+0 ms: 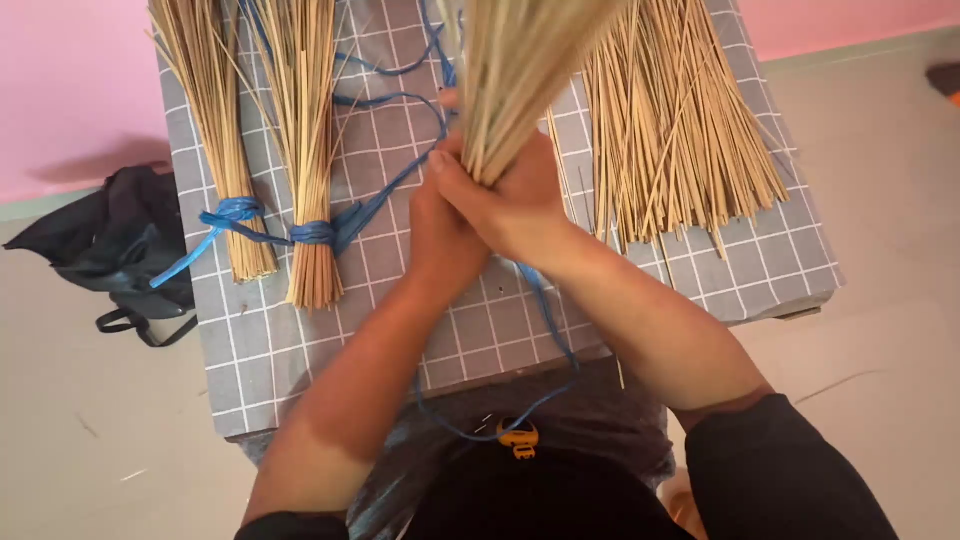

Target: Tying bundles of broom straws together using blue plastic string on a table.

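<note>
Both my hands clasp the lower end of a thick bundle of pale straw sticks (520, 60) that rises toward the camera. My right hand (515, 195) wraps around the bundle's base from the right. My left hand (440, 225) presses against it from the left, fingers closed on the same sticks. A blue plastic string (545, 320) runs from the bundle down past my wrists to my lap. All of this is over a small table with a grey checked cloth (330, 340).
Two tied stick bundles (315, 150), bound with blue string (312, 232), lie on the left of the table. A loose pile of sticks (680, 130) lies on the right. A black bag (120, 245) sits on the floor at left. A pink wall (70, 80) is behind.
</note>
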